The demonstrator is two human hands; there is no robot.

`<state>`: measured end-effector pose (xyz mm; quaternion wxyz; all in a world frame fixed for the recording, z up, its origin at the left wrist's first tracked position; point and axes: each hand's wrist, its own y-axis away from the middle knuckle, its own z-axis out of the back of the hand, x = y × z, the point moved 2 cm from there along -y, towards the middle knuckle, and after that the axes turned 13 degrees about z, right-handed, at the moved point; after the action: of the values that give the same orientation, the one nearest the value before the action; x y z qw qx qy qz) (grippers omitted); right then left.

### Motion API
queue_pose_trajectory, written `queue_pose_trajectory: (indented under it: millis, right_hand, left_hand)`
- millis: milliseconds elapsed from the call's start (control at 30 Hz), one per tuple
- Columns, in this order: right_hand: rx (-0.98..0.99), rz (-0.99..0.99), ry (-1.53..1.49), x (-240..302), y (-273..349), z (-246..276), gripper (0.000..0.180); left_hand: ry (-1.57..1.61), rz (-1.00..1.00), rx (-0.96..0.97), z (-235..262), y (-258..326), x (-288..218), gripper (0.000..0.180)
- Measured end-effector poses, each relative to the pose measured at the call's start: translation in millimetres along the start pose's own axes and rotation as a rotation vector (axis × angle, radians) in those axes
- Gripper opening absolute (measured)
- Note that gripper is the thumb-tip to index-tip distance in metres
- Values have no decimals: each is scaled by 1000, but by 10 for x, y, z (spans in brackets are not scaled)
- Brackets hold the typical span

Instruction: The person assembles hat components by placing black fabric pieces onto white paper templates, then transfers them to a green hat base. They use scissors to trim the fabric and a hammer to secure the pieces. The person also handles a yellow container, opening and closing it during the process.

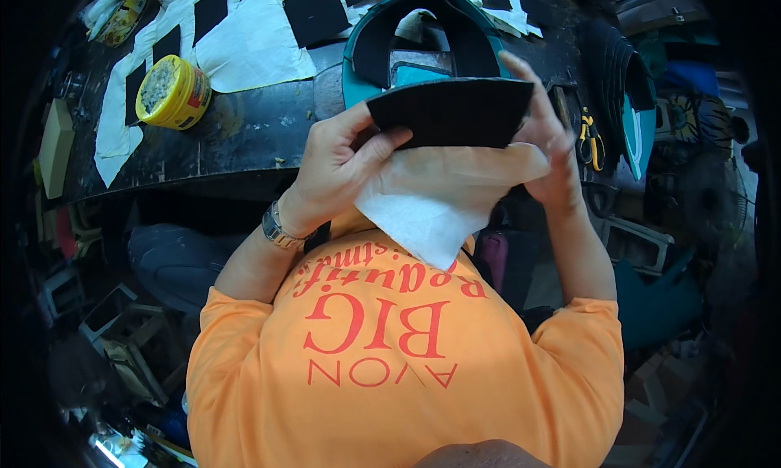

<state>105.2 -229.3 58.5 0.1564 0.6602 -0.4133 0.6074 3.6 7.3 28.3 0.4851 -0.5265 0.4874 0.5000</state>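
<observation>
Both hands hold a black fabric piece [451,111] with a white backing sheet [435,199] hanging below it, in front of my orange shirt. My left hand [346,163] grips the left end, thumb pressed across the white sheet near the black edge. My right hand [545,142] holds the right end, fingers spread behind the black piece. Just beyond them a teal and black cap part [423,32] stands on the dark workbench [252,130].
An open yellow tin of glue [172,92] sits on the bench at left. Black fabric squares [316,12] lie on white paper sheets [252,49] along the far side. Yellow-handled pliers [590,138] rest at right beside stacked dark cap pieces [622,69]. Clutter fills the floor below.
</observation>
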Motion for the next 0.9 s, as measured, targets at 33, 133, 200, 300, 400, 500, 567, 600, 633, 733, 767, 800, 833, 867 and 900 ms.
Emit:
queue_pose_trajectory:
  millis: [33,133,200,300,400,500,567,600,633,733,767,800,833,867,900]
  right_hand:
    - [24,-31,92,-3,55,-22,110]
    - [-139,-189,243,-89,223,-73,91]
    - [-190,-212,402,-151,268,-119,88]
    - [-181,-153,691,-159,281,-213,86]
    - [-164,-146,761,-80,221,-247,73]
    - [34,66,1007,6,67,-250,50]
    - [139,179,1123,3,-45,-238,36]
    - [148,187,1142,-24,-93,-231,30]
    - [161,214,1158,-53,-138,-223,24]
    - [155,155,1195,-219,-223,-228,25]
    - [150,128,1215,-266,-227,-230,25]
    - [143,165,1231,-294,-220,-235,25]
    - [140,196,1244,-316,-206,-238,26]
    - [134,206,1257,-334,-189,-234,26]
    - [127,229,1240,-344,-174,-226,27]
  left_hand:
    - [-110,58,-7,11,-9,6,26]
    - [-279,205,-3,39,-16,-4,38]
    - [-448,333,-4,78,17,-39,48]
    - [-416,283,4,104,44,-130,59]
    - [-450,247,-44,117,75,-217,45]
    - [-715,-103,-59,103,-2,-320,30]
    - [-811,-242,-69,99,-77,-355,22]
    - [-862,-300,-78,99,-126,-359,18]
    - [-894,-302,-81,98,-194,-342,17]
    - [-1011,-267,-98,115,-397,-234,15]
    - [-1014,-276,-109,117,-412,-195,15]
    - [-1019,-264,-117,124,-429,-149,14]
    - [-1030,-218,-107,138,-438,-100,14]
    - [-1012,-254,-126,156,-432,-70,14]
    - [-1001,-258,-127,172,-426,-39,13]
